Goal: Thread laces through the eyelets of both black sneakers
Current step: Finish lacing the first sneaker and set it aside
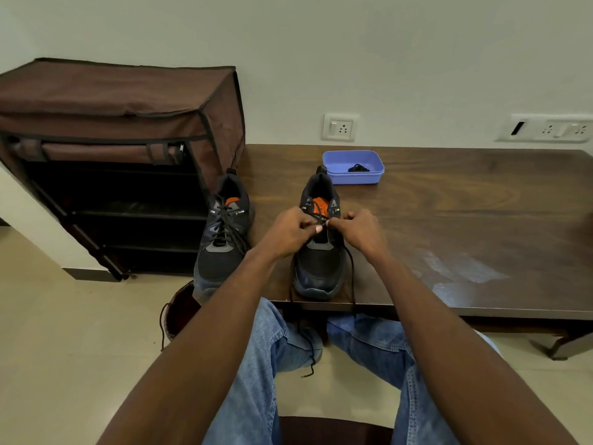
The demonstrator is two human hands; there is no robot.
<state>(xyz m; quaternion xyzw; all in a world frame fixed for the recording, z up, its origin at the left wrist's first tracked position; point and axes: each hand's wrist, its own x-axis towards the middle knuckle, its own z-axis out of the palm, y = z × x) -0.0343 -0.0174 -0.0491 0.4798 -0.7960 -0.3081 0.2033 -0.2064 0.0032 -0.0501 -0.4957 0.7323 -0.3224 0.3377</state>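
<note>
Both hands were over the right sneaker (pixel 317 252), which sat on the wooden table (pixel 449 220) near its front edge, toe toward me. Left hand (pixel 285 232) had its fingers curled, pinching the black lace (pixel 351 277) at the eyelet rows just above the shoe's midfoot. Right hand (pixel 361 231) was also curled, thumb and forefinger pinching at the same spot, fingertips of the two hands nearly touching. Couldn't tell exactly which eyelet the lace tip was at; the fingers covered it.

One loose end of that lace ran down the shoe's right side, over the table edge, and hung in front of my jeans (pixel 266 364). Another strand hung below the table edge between my knees.

Left sneaker (pixel 223 242) stood beside the right sneaker, on its left, at the table's corner, toe overhanging the front edge. Its lace (pixel 227 229) was already crossed through the eyelets, ends loose over the side.

Blue plastic tray (pixel 353 176) sat on the table just behind the right sneaker's heel, with a small black bundle (pixel 358 168) inside, probably a lace. Brown fabric shoe rack (pixel 112 149) stood on the floor against the table's left end. Two wall sockets (pixel 340 127) above the table's back edge.
</note>
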